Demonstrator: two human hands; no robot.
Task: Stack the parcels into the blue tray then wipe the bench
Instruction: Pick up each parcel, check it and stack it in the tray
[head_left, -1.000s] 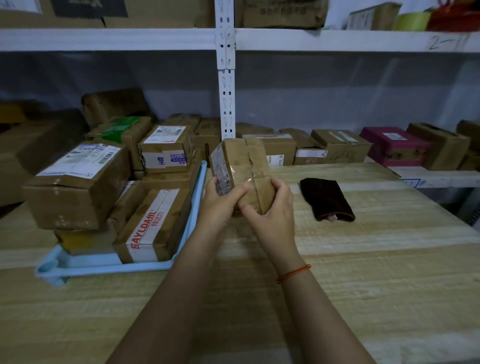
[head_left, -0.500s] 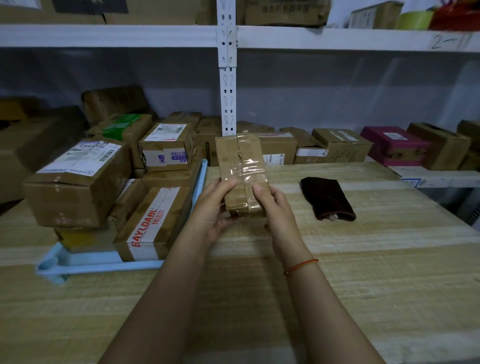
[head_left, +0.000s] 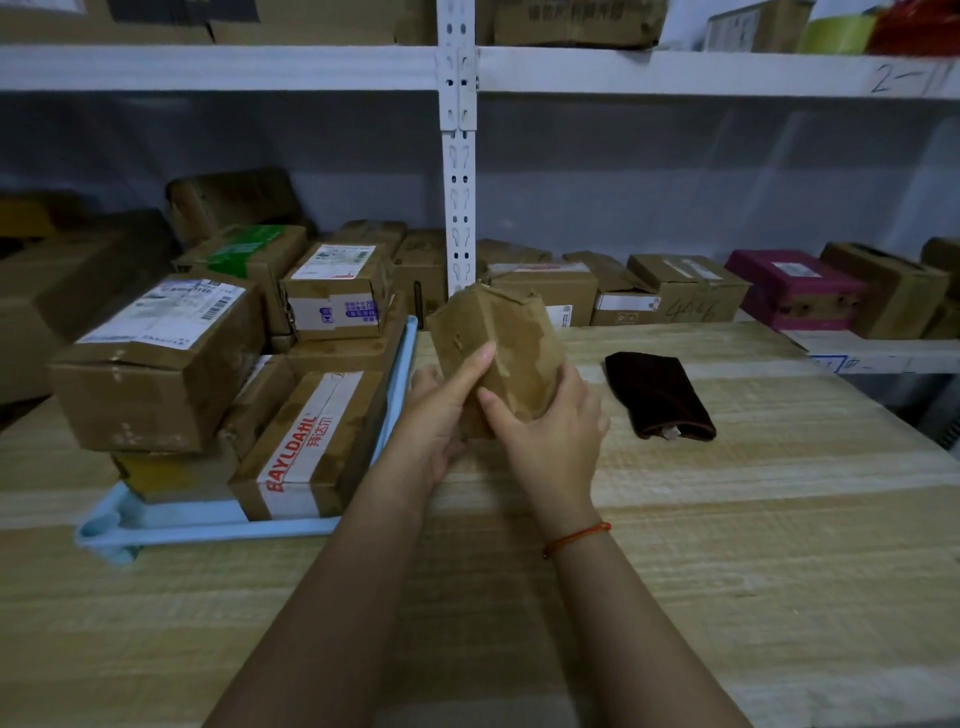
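Where forearms meet over wooden tabletop (head_left: 727, 571), left hand (head_left: 436, 415) and right hand (head_left: 550, 441) both in closed grip round brown parcel (head_left: 498, 353), held tilted above tabletop, just right of blue tray (head_left: 208, 525). Tray already stacked w/ boxes, incl. BAYLDAHL box (head_left: 311, 441). Dark cloth (head_left: 657, 395) lies right, apart. Shelf (head_left: 857, 353) w/ more boxes behind.

Dim, bluish light, deep shadow at far left, wide-angle bowing at edges, slight softness throughout
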